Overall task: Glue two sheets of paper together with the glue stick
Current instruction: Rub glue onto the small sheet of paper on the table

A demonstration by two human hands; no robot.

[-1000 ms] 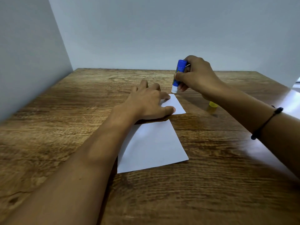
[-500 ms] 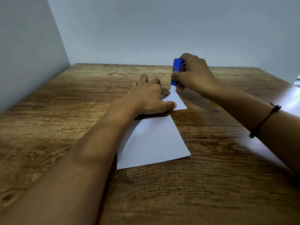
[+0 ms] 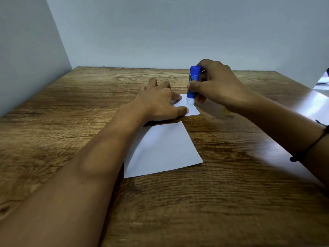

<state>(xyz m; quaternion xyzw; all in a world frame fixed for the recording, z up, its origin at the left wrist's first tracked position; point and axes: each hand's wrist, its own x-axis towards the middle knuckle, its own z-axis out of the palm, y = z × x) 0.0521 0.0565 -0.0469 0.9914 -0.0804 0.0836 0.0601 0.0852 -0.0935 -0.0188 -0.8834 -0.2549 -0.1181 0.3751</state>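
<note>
The glue stick (image 3: 193, 82) stands nearly upright in our right hand (image 3: 218, 84), its pale tip pressed down onto the far sheet of paper (image 3: 191, 108); this is the only view we have, the head camera looking forward and down.

The surface is a wooden table (image 3: 231, 202) with a strong brown grain, running back to a plain pale wall (image 3: 178, 32); a second pale panel (image 3: 26, 50) closes off the left side, and a bright reflection lies on the wood at the right.

The glue stick's body is blue with a small yellow-green label near its middle; we cannot read any writing on it.

Our right hand is curled around the blue tube, thumb on the near side and fingers wrapped behind, gripping it firmly; a dark bracelet (image 3: 309, 145) circles that wrist. Our left hand (image 3: 160, 102) lies flat, palm down, fingers spread, holding nothing but pressing on the far sheet, with the thumb tip just beside the glue tip.

The near sheet of paper (image 3: 163, 150) lies flat in front of it, closer to us, its left part hidden beneath the left forearm; a narrow strip of shadowed wood shows between the two sheets.
</note>
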